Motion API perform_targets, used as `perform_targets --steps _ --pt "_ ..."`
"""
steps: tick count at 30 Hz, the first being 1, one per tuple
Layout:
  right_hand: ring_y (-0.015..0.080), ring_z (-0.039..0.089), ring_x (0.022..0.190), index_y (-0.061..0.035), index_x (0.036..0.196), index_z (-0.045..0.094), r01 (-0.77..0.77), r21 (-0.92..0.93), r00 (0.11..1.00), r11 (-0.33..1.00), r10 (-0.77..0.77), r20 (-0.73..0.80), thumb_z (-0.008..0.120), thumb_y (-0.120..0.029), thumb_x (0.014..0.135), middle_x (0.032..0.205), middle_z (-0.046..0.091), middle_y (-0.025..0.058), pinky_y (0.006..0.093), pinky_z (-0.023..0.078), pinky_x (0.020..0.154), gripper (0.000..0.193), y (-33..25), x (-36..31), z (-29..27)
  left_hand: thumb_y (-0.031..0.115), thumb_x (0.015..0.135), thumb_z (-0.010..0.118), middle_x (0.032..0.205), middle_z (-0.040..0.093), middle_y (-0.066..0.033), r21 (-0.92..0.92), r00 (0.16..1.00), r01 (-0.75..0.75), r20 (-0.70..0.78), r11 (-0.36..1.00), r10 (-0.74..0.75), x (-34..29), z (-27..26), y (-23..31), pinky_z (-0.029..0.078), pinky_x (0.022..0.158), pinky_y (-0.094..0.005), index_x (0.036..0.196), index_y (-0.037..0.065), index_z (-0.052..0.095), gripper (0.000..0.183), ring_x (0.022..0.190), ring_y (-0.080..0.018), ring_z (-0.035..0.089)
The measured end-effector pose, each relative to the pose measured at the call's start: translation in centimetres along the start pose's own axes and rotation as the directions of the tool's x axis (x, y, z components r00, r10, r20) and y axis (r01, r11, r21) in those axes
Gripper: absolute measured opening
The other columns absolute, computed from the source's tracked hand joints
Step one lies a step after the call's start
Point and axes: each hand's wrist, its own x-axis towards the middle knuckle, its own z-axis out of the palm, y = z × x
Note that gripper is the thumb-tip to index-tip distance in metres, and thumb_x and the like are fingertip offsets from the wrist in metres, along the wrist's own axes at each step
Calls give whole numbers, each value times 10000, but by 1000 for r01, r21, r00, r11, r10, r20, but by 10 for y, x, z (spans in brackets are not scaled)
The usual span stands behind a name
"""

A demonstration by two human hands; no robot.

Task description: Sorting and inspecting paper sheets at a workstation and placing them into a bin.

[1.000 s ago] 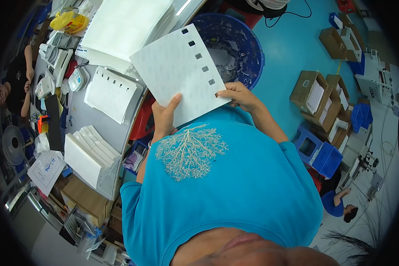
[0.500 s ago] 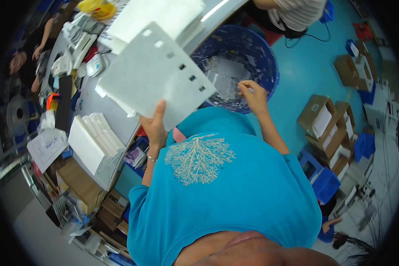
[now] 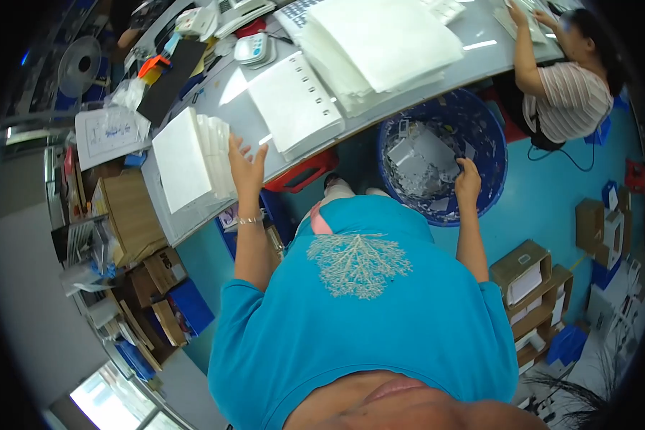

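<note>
My left hand (image 3: 248, 166) is open, its fingers spread, beside a fanned stack of white sheets (image 3: 185, 161) on the table's near left part. Nothing lies in its grasp. To its right, a pile of white sheets with a row of small square holes (image 3: 288, 107) rests flat near the table edge. My right hand (image 3: 468, 179) hangs over the right side of a blue bin (image 3: 500, 159), fingers curled together. A small grey scrap (image 3: 469, 151) shows just above its fingertips; whether they hold it I cannot tell. Paper scraps (image 3: 423, 161) fill the bin's bottom.
A tall pile of large white sheets (image 3: 387, 46) stands on the grey table (image 3: 226, 100), with a small white device (image 3: 254, 49) left of it. A co-worker (image 3: 570, 100) sits at the right end. Below the edge is a red stool (image 3: 302, 172); cardboard boxes (image 3: 527, 272) stand right.
My left hand has let go of the sheet with square holes, which now lies on the table, and moved beside the fanned stack. The view has turned; my right hand stays by the bin.
</note>
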Motion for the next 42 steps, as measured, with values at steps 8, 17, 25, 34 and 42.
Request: perform_targets --steps 8,17,25,34,42 --pt "287 638 873 -56 946 671 318 413 905 854 -403 138 603 -148 865 929 661 136 349 497 763 141 -195 14 24 181 864 653 1216 547 -129 304 914 -114 -342 946 220 36 -154 -9 494 866 -362 1241 58 551 410 1065 -256 569" --pt "247 593 701 -54 916 614 408 742 467 531 -820 330 629 -195 855 835 614 100 336 479 662 154 -510 -53 130 432 886 548 1269 508 -205 569 935 322 -315 757 -161 75 -180 -92 424 939 -458 1235 -26 514 576 1162 -358 489" --pt "181 523 626 -58 865 613 374 735 397 566 -813 425 673 -193 818 719 560 64 309 432 602 155 -525 -62 163 348 898 563 1229 534 -218 347 954 226 -267 910 -135 71 -194 -91 394 981 -405 1216 -32 542 496 1164 -351 494" --pt "150 492 619 -77 868 617 309 771 432 557 -804 408 676 -185 822 713 532 42 294 425 597 131 -522 -67 164 298 898 581 1218 558 -197 42 941 236 -259 971 -218 73 -208 -110 430 938 -382 1173 -20 587 421 1127 -319 536" --pt "155 504 633 -82 868 615 345 777 444 526 -821 359 670 -192 829 733 539 45 296 432 606 129 -521 -68 167 225 848 666 1011 646 -111 -89 946 207 -236 974 -223 88 -218 -110 483 801 -307 1159 -25 597 405 929 -187 598"
